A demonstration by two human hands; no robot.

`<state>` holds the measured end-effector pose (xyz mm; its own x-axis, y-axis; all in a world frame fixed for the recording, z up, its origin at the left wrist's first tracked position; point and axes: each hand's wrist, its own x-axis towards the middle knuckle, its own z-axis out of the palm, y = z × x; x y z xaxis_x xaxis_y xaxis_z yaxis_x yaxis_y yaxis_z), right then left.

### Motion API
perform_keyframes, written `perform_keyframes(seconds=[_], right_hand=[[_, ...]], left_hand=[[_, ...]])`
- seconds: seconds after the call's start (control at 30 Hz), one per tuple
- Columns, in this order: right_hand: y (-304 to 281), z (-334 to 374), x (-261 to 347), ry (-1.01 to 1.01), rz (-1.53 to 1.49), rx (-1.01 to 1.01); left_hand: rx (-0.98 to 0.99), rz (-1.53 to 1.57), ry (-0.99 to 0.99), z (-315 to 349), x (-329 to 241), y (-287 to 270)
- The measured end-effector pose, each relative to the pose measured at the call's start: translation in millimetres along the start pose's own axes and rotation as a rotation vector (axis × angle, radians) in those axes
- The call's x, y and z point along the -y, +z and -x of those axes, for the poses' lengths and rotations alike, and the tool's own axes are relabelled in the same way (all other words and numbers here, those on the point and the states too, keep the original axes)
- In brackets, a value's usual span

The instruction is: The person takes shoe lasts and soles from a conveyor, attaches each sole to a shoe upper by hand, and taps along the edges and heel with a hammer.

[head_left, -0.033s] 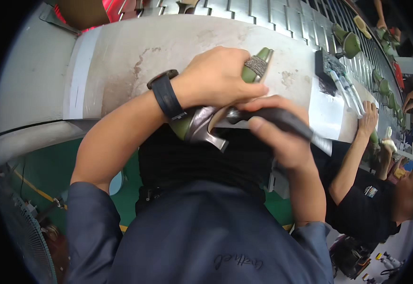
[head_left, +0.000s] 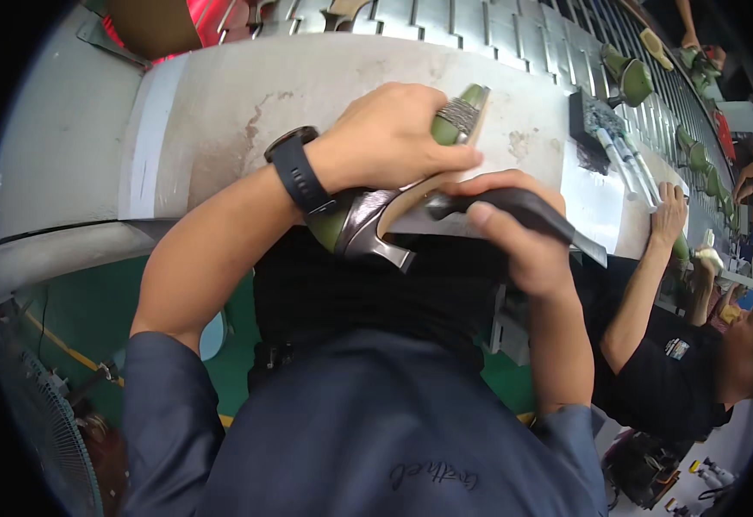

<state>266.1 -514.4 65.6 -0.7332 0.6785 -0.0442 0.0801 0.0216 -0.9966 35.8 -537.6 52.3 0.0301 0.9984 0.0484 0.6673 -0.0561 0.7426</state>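
Note:
My left hand (head_left: 389, 138) is wrapped around the middle of a green high-heeled shoe (head_left: 368, 215). The shoe lies on its side over the bench's near edge, its pale sole to the right and its metallic heel toward me. A glittery band crosses the green toe, which sticks out beyond my fingers. In my right hand (head_left: 536, 258) is a dark tool (head_left: 518, 211) with a rounded metal tip and a flat, flared metal blade at the other end. Its rounded tip is close beside the sole; whether it touches cannot be made out.
A pale, stained bench top (head_left: 212, 129) spreads beneath my hands. To the right are a black box (head_left: 592, 125) and white stick-like tools (head_left: 626, 159), near a co-worker's hand (head_left: 669, 215). Behind runs a slatted metal conveyor (head_left: 480, 34) carrying green shoes (head_left: 631, 77). A fan (head_left: 49, 431) stands lower left.
The dark tool has shifted slightly right and shows less blur. My left hand and the shoe have moved a little to the left.

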Motion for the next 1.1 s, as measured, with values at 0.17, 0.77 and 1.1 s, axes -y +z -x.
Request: perform_keyframes(seconds=[0.17, 0.77, 1.1], right_hand=[[-46.1, 4.8, -42.2, 0.046, -0.098, -0.43], [10.5, 49.2, 105.3, -0.407, 0.216, -0.14], [9.7, 32.2, 114.7, -0.285, 0.249, 0.024]], left_hand=[[-0.441, 0.098, 0.266, 39.0, -42.0, -37.4], [-0.55, 0.097, 0.61, 45.8, -69.0, -1.7], [-0.723, 0.042, 0.784, 74.4, -51.5, 40.5]])
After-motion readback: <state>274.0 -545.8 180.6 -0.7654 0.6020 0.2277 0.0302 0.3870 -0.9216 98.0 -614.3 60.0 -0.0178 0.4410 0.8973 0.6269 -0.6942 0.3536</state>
